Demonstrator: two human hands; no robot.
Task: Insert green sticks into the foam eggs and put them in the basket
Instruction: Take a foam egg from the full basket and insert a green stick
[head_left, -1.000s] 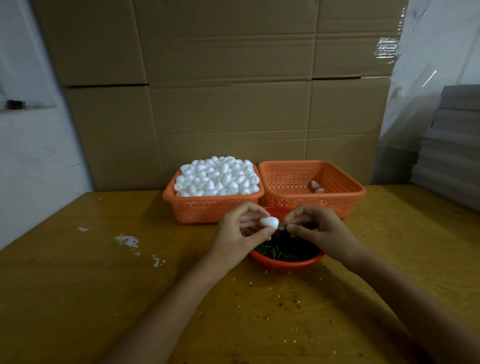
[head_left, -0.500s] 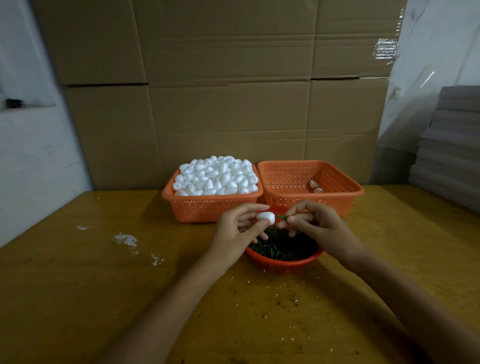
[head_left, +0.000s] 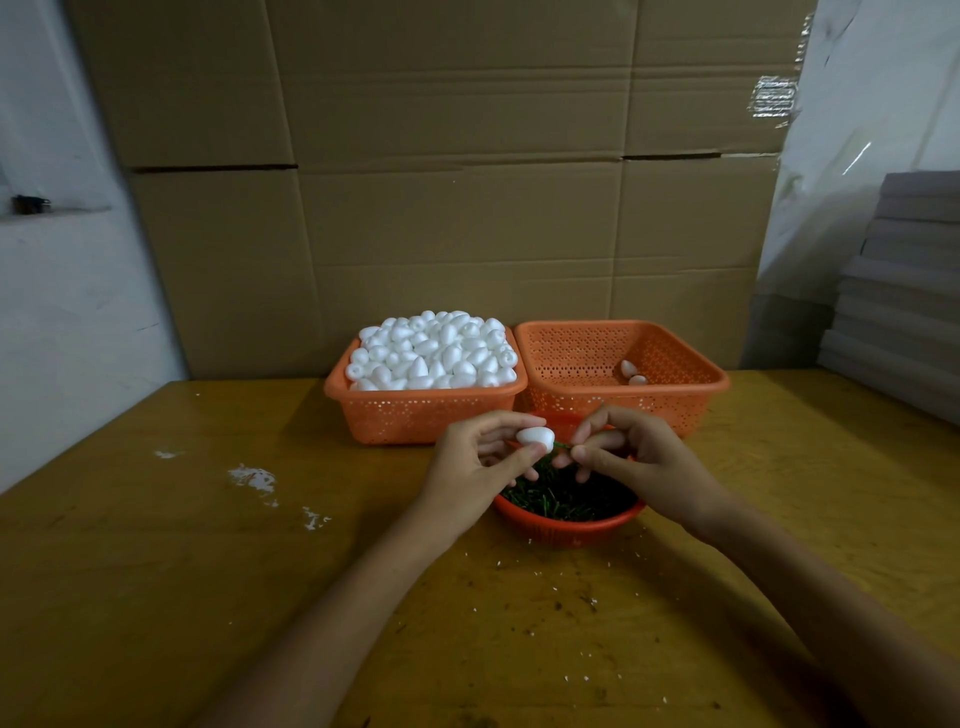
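My left hand (head_left: 470, 467) pinches a white foam egg (head_left: 535, 435) between thumb and fingers. A thin green stick (head_left: 562, 446) runs from the egg's right end to my right hand (head_left: 631, 457), which pinches its other end. Both hands hover over a round red bowl (head_left: 566, 530) full of green sticks. Behind it, the left orange basket (head_left: 426, 410) is heaped with foam eggs. The right orange basket (head_left: 680, 387) holds two eggs (head_left: 631, 371).
White foam crumbs (head_left: 254, 478) lie on the wooden table (head_left: 156, 597) to the left, with small specks in front of the bowl. A cardboard wall (head_left: 457, 182) stands behind the baskets. Grey stacked sheets (head_left: 904, 301) sit at the far right.
Both hands rose slightly above the bowl, and the stick between the egg and my right hand now shows more clearly. The baskets and bowl stayed put.
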